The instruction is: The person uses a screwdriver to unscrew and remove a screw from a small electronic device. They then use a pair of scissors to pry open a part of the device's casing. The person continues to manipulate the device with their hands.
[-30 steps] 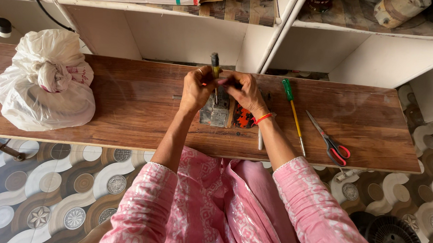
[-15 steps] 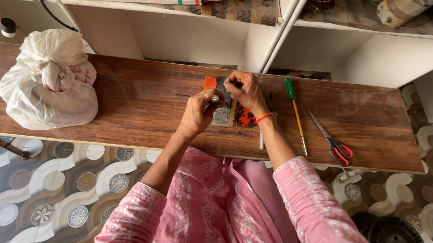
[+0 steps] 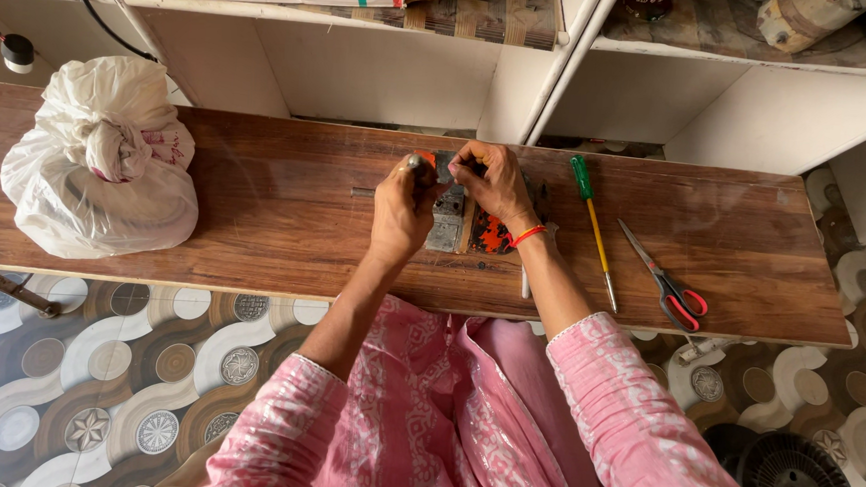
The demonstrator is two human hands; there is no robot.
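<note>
A small grey metal block (image 3: 446,219) is seen on the wooden bench top (image 3: 284,214), directly under and between the two hands. The left hand (image 3: 400,211) is closed around an orange-handled tool (image 3: 424,160), probably a screwdriver; only the handle's orange end shows above the knuckles, and a thin metal shaft (image 3: 361,192) projects beyond the far side of this hand. The block lies just beside this hand, touching it on the inner side. The right hand (image 3: 497,182) is closed in a pinch at the upper end of the block, fingertips bent down onto it; what is pinched cannot be told. A red thread is worn at this wrist. An orange and black part (image 3: 492,235) lies under the right wrist, against the block.

Outward of the right hand, a green-handled screwdriver (image 3: 592,218) lies near, and red-handled scissors (image 3: 666,283) lie farther out. Well apart from the left hand, on its outer side, a knotted white plastic bag (image 3: 102,168) rests on the bench top.
</note>
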